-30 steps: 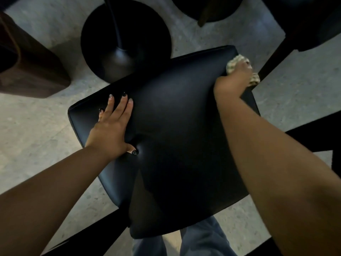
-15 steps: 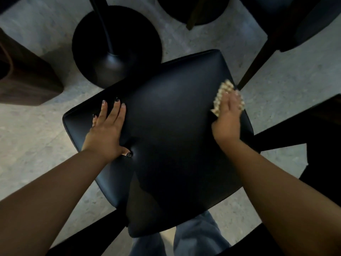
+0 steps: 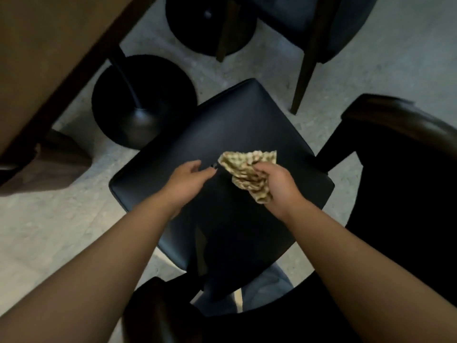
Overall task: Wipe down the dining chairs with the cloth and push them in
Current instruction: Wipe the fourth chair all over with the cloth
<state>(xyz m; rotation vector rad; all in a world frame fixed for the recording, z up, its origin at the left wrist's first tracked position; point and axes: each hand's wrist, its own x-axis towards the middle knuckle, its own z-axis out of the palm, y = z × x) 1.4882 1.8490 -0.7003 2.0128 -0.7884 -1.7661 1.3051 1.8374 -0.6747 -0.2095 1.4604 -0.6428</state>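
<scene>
Two hands hover over one black padded chair seat [image 3: 247, 134], which fills the middle of the view and runs its long diagonal from 7 o'clock to 1 o'clock. The right hand [image 3: 277, 184] has its grip clenched around one crumpled checked cloth [image 3: 247, 169], which spills out toward 10 o'clock. The left hand [image 3: 190, 179] is released, fingers loosely extended and reaching toward the cloth from 9 o'clock, just beside its loose edge but apparently not touching it. The cloth appears lifted off the seat, so wiping seems paused, perhaps for refolding. At least two other chairs show: a dark armchair [image 3: 405, 184] at 3 o'clock and a chair [image 3: 341, 28] at 1 o'clock. A table [image 3: 49, 58] edge lies at 10 o'clock, where the seat would be pushed.
</scene>
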